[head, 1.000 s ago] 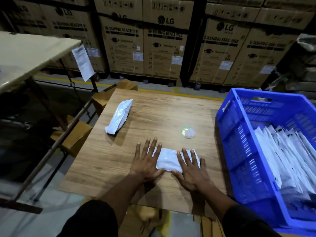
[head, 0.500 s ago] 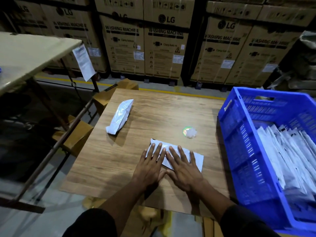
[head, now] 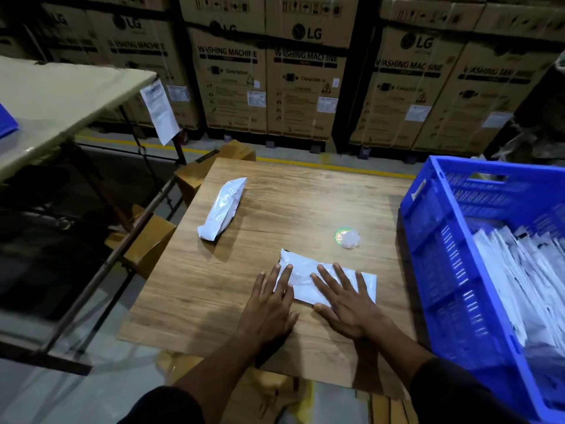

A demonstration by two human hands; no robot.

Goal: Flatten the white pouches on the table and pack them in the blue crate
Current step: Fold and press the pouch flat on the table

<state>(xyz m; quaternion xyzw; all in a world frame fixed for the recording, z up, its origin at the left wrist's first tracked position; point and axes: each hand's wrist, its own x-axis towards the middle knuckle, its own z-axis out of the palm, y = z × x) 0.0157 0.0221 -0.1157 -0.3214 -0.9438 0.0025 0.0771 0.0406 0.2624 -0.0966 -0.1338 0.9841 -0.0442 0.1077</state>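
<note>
A white pouch [head: 302, 275] lies flat near the front of the wooden table [head: 293, 197]. My left hand [head: 270, 304] presses its left end with straight fingers. My right hand [head: 344, 301] lies flat on its right half, fingers spread. A second white pouch [head: 222, 208], still puffed up, rests at the table's far left. The blue crate [head: 428, 237] stands against the table's right edge and holds several flattened white pouches [head: 526, 270].
A small round green sticker with a bit of clear plastic [head: 347, 237] sits on the table right of centre. A pale table [head: 55, 99] stands to the left, cardboard boxes [head: 143, 240] beside it, stacked washing machine cartons [head: 269, 71] behind.
Both hands came together on the pouch, then slid apart again, left hand toward its left end and right hand to its right half. The pouch lies flatter and turned slightly.
</note>
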